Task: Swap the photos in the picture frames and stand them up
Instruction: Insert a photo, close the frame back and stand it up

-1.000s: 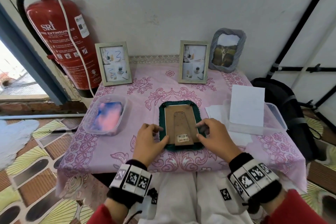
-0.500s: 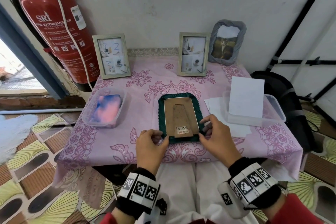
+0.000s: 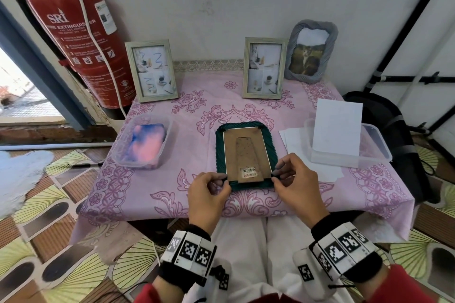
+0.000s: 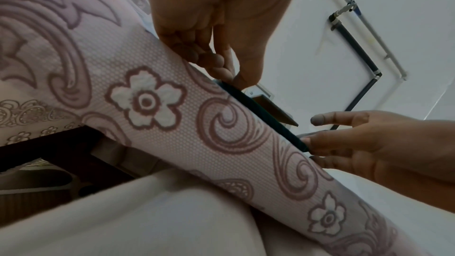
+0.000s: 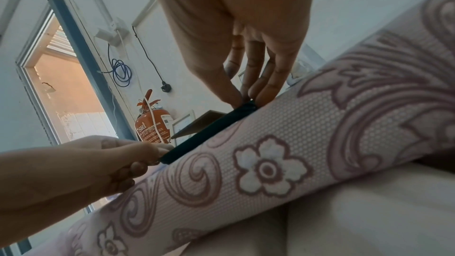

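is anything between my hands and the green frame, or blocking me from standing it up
Nothing visible. The left hand and right hand already pinch the near corners of the green frame, and the tablecloth around it is bare.

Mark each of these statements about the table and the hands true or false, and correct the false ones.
1. The green frame lies face down. True.
2. Three frames stand upright along the wall. True.
3. The left hand rests on the plastic tub. False: it pinches the green frame's near left corner.
4. The right hand holds a loose photo. False: its fingers pinch the frame's near right corner.
5. The grey frame shows a cat. True.
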`<state>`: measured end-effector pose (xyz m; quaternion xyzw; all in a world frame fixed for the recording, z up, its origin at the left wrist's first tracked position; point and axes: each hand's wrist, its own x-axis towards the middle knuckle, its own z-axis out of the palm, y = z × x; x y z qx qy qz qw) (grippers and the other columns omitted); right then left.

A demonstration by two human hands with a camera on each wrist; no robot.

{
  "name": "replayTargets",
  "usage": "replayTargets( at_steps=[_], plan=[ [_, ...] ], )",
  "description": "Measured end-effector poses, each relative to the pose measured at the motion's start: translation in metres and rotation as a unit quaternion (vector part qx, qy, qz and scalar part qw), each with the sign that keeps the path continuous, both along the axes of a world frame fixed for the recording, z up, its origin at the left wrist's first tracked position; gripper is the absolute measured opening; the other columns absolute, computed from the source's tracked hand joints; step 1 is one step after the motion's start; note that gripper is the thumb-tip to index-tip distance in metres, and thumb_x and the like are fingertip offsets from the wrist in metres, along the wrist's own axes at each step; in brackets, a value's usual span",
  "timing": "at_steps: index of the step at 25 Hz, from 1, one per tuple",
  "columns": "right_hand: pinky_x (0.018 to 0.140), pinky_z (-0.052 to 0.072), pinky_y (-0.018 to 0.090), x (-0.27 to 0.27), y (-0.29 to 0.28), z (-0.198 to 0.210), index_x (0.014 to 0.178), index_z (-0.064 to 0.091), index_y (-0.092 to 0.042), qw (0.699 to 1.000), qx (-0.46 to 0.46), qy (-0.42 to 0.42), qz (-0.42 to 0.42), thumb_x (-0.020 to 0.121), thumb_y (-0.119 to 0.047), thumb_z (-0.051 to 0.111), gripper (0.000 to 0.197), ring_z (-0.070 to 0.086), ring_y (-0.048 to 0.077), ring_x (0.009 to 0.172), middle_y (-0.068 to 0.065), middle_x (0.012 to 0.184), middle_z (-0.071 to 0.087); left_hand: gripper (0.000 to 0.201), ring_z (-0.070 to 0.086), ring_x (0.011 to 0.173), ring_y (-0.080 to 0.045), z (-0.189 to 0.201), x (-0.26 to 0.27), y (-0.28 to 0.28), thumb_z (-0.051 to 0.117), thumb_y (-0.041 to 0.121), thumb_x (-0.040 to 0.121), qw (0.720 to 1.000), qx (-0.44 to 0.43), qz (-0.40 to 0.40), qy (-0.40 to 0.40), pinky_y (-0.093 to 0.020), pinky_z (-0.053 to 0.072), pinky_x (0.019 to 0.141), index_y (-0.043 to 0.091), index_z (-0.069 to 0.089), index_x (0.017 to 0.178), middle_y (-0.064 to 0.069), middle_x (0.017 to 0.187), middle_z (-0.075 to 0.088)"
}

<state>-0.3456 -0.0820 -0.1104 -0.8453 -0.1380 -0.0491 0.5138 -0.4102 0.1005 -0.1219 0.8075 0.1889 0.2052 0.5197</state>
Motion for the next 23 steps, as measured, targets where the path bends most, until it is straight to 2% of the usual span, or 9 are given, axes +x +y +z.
replayTargets(
  at_steps=[4,8,13,19,23],
  plan=[
    [0.057,0.048,0.015,0.003,-0.002,-0.002,0.084,0.055,-0.015,1.000,0.004,0.011,0.003,0.069,0.004,0.070,0.028,0.058,0.014,0.062,0.003,0.070,0.061,0.016,0.048,0.059,-0.007,0.000,-0.002,0.003,0.071,-0.002,0.075,1.000,0.003,-0.019,-0.009,-0.008,0.040,0.058,0.011,0.068,0.085,-0.001,0.069,0.055],
    [0.053,0.044,0.010,0.006,-0.004,0.000,0.082,0.055,-0.015,1.000,-0.010,0.007,0.019,0.067,0.004,0.071,0.029,0.051,0.006,0.054,0.004,0.067,0.061,0.012,0.045,0.056,-0.005,-0.001,-0.002,0.002,0.073,0.002,0.074,1.000,0.020,0.007,-0.003,-0.008,0.041,0.056,0.008,0.064,0.078,0.000,0.066,0.054],
    [0.054,0.045,0.013,0.005,-0.004,0.003,0.079,0.054,-0.013,0.999,-0.019,-0.010,0.035,0.067,0.007,0.068,0.027,0.056,0.013,0.058,0.004,0.067,0.061,0.010,0.045,0.053,-0.006,0.001,-0.003,0.000,0.071,0.000,0.076,0.999,-0.032,-0.007,0.001,-0.009,0.041,0.051,0.008,0.066,0.075,0.001,0.059,0.054],
    [0.055,0.045,0.011,0.006,-0.004,0.009,0.079,0.054,-0.013,0.997,-0.045,-0.021,0.059,0.068,0.008,0.067,0.027,0.059,0.015,0.062,0.002,0.068,0.061,0.005,0.046,0.056,-0.007,0.003,-0.004,0.002,0.069,-0.002,0.077,0.999,-0.035,-0.029,-0.005,-0.010,0.042,0.053,0.003,0.067,0.078,-0.002,0.062,0.056],
    [0.058,0.047,0.017,0.006,-0.004,0.012,0.080,0.054,-0.016,0.995,-0.065,-0.028,0.071,0.069,0.007,0.067,0.029,0.060,0.015,0.065,0.002,0.070,0.062,0.004,0.047,0.057,-0.011,0.005,-0.004,0.002,0.070,-0.003,0.077,0.999,-0.039,-0.034,-0.003,-0.011,0.043,0.053,0.000,0.068,0.078,-0.006,0.064,0.058]
  ],
)
